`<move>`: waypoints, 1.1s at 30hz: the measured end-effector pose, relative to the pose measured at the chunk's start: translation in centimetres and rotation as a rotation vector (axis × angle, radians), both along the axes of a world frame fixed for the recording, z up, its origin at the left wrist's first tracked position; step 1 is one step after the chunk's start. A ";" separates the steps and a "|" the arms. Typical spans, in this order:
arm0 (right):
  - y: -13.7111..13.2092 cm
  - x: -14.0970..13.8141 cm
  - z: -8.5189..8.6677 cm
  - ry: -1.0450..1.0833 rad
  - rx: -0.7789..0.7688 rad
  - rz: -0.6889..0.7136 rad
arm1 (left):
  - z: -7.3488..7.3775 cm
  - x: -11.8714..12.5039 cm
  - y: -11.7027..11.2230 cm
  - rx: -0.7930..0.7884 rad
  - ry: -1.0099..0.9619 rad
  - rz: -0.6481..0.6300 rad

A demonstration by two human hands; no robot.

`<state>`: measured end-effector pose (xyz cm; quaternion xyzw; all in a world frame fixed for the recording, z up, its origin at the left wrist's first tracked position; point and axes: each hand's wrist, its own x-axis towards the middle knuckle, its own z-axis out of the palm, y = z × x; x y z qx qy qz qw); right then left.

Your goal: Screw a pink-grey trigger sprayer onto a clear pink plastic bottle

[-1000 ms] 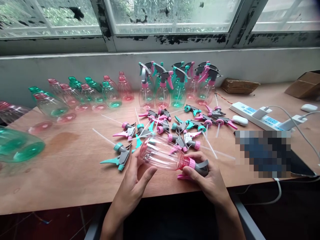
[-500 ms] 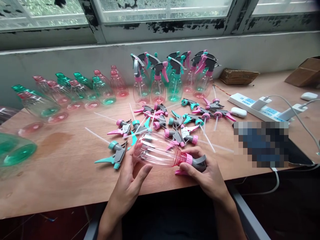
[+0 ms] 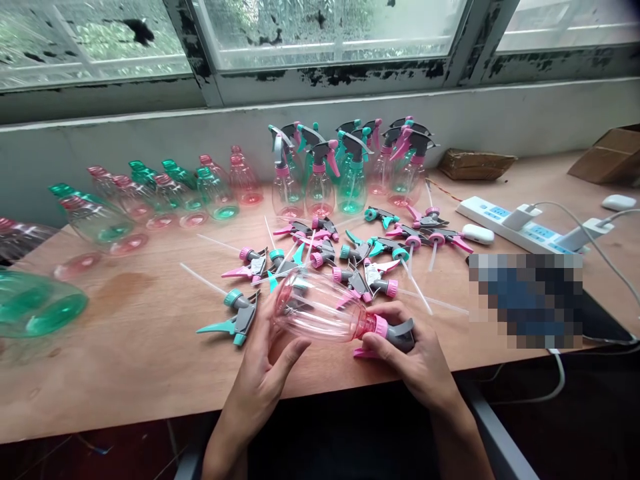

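Note:
A clear pink spray bottle [image 3: 320, 307] lies sideways between my hands above the table's front. My left hand [image 3: 273, 353] cups its base end, thumb raised and fingers mostly behind the plastic. At the neck, my right hand [image 3: 407, 353] grips the pink collar of the grey trigger sprayer [image 3: 400, 335], thumb in front. The collar sits on the bottle's neck; whether it is fully tight I cannot tell. Just beyond the bottle, loose trigger sprayers [image 3: 357, 279] in pink, teal and grey lie scattered with their white tubes. A teal one [image 3: 243, 317] rests beside my left hand.
Several capless bottles [image 3: 220, 197] stand at the back left, with a green bottle [image 3: 55, 310] nearer me. Assembled spray bottles [image 3: 353, 187] are grouped by the wall. To the right are a power strip [image 3: 500, 217], white cables, a pixelated dark device [image 3: 595, 300] and cardboard boxes [image 3: 475, 165].
The whole view has tilted up slightly and shifted. Both hands keep the same hold on the bottle and sprayer, with hardly any movement between them.

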<state>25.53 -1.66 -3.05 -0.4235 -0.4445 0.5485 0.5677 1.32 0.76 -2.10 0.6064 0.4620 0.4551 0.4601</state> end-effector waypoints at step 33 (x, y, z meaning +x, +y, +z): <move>-0.2 -0.5 1.0 0.054 -0.049 -0.125 | 0.3 0.3 0.0 -0.020 -0.012 0.003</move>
